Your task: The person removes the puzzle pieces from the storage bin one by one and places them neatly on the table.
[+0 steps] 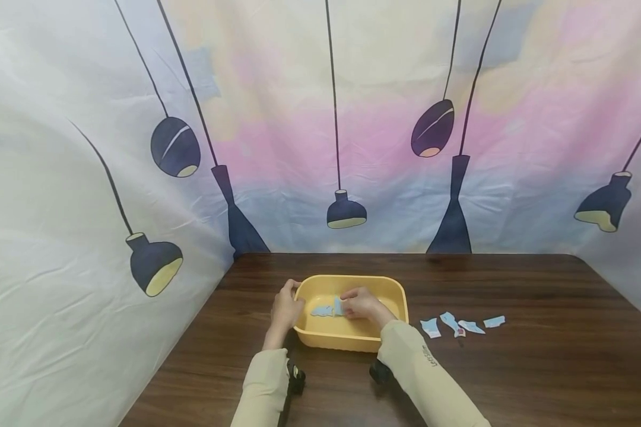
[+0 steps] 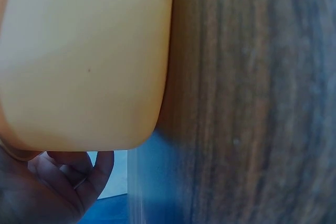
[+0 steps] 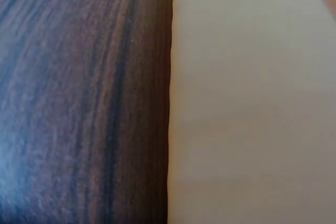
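A yellow plastic basin (image 1: 347, 343) stands on the wooden table. My left hand (image 1: 286, 308) grips its left end, thumb at the rim; the left wrist view shows the curled fingers (image 2: 100, 174) against the outer wall (image 2: 86, 72). Inside the basin, my right hand (image 1: 362, 303) pinches a light blue scrap of paper (image 1: 338, 306) between thumb and fingers. Another torn blue scrap (image 1: 321, 311) lies on the basin floor just left of it. In the right wrist view the basin's side (image 3: 252, 98) fills the right half and the hand is out of sight.
Several torn blue and white paper scraps (image 1: 430, 327) lie on the dark wood table (image 1: 539, 367) right of the basin, one of them with a red mark. A cloth backdrop (image 1: 299, 130) printed with hanging lamps rises behind the table's far edge and along its sides.
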Demonstrator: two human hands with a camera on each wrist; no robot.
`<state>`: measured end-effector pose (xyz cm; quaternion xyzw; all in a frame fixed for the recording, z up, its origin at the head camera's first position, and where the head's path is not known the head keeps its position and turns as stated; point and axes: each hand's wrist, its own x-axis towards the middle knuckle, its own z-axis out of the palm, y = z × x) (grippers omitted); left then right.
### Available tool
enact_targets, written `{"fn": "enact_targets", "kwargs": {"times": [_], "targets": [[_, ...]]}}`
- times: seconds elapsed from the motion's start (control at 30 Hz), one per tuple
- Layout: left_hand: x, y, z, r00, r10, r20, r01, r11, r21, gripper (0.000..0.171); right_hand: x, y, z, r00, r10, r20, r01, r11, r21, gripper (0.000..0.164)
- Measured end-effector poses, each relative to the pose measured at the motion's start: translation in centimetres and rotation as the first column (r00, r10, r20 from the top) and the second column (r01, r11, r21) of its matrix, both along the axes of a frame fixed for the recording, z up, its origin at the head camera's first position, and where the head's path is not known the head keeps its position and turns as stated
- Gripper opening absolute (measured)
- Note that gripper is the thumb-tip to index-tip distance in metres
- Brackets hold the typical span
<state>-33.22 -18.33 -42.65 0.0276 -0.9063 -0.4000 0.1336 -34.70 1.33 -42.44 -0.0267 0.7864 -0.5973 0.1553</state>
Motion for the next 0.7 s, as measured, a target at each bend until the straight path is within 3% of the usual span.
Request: {"fn": "enact_targets", "kwargs": {"times": [0.2, 0.43, 0.57, 0.7], "targets": [[-0.02, -0.1, 0.01, 1.0, -0.002, 0.012, 0.002, 1.0, -0.006, 0.04, 0.25, 0.07, 0.1, 0.999, -0.017, -0.029, 0.018, 1.0, 0.023, 0.02], [-0.05, -0.1, 0.22, 1.0, -0.003, 0.01, 0.002, 1.0, 0.009, 0.04, 0.28, 0.16, 0.36, 0.998, -0.027, -0.065, 0.034, 0.993, 0.112, 0.018], [0.0, -0.1, 0.18, 1.0, -0.004, 0.014, 0.003, 1.0, 0.007, 0.04, 0.31, 0.13, 0.39, 0.997, -0.036, -0.066, 0.043, 0.993, 0.106, 0.02], [0.04, -0.03, -0.02, 1.0, -0.016, 0.013, 0.016, 1.0, -0.003, 0.039, 0.38, 0.38, 0.25, 0.99, -0.078, -0.118, 0.088, 0.992, 0.088, 0.019]]}}
